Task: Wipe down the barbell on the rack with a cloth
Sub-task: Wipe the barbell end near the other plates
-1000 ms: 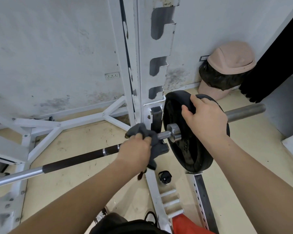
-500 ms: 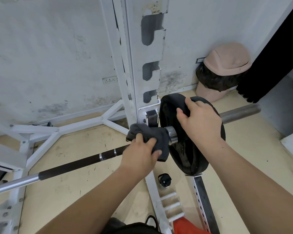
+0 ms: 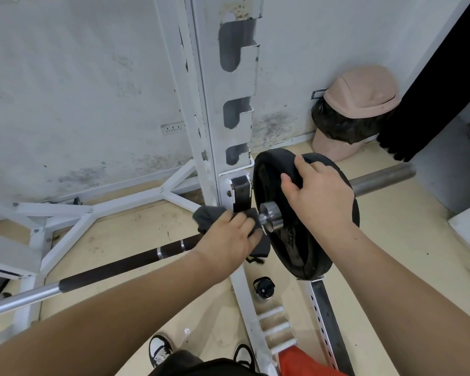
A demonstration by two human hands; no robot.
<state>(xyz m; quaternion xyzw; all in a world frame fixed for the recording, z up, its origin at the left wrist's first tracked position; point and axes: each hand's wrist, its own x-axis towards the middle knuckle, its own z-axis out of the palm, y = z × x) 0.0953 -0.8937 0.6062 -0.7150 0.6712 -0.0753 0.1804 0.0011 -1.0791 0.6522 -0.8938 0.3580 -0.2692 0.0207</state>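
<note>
A single wide-angle camera on the head looks forward and steeply down, close above the work. The rack post (image 3: pixel 206 104) rises at 12 o'clock, and the shoes (image 3: pixel 159 348) sit at 6.

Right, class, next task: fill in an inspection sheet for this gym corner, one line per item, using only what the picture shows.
Surface: beige floor, scuffed and stained.
Job's things: barbell lies in the white rack; dark grey cloth sits on the bar beside the collar; black weight plate is loaded on the sleeve.
Clutter: what looks like a black bottle on the floor by the rack's foot.
Hands: left hand grips the cloth; right hand grips the weight plate's rim.
Cables: nothing seen.
Surroundings: stained white wall, wall socket, pink bin with black liner, black curtain.
</note>
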